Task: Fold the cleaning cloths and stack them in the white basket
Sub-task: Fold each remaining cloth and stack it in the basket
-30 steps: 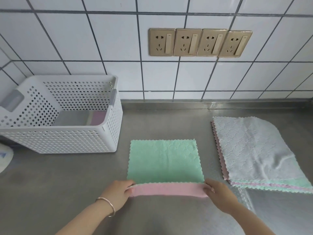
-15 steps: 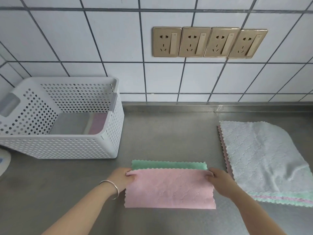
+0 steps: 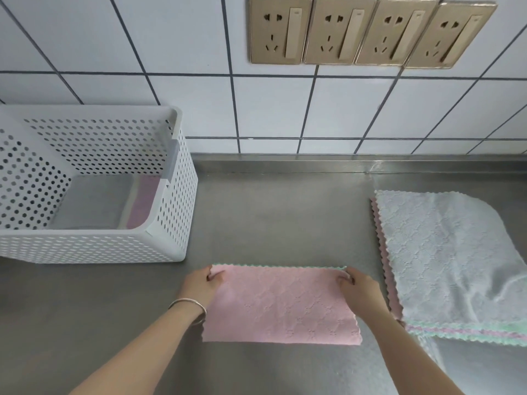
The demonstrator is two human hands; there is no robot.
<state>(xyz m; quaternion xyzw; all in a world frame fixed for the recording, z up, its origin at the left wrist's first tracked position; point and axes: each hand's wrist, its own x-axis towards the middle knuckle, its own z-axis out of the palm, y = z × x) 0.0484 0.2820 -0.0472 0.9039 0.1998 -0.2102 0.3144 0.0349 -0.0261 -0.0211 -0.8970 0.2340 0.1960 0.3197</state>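
Down at 6 o'clock on the steel counter (image 3: 271,212), a pink cloth (image 3: 281,305) is being held at its two far corners: the left hand (image 3: 199,285) is pinching the far left corner with fingers curled over the edge, and the right hand (image 3: 359,286) is doing the same at the far right corner. That cloth is folded in half, pink side up, with a thin line of green scalloped edge peeking out along the far side, so the layers are nearly lined up. A silver bangle (image 3: 189,309) is worn on the left wrist. Over at 3 o'clock, just beside the right hand, a pile of unfolded cloths (image 3: 445,263) is laid flat, a pale grey one on top with pink and green edges showing underneath. Up at 10 o'clock the white basket (image 3: 94,248) is parked against the tiled wall (image 3: 171,67), perforated all over, and a grey folded cloth (image 3: 94,201) plus a pink one (image 3: 142,201) can be seen lying in the bottom. At 12 o'clock, four gold wall sockets (image 3: 370,32) are mounted in a row on the tiles.
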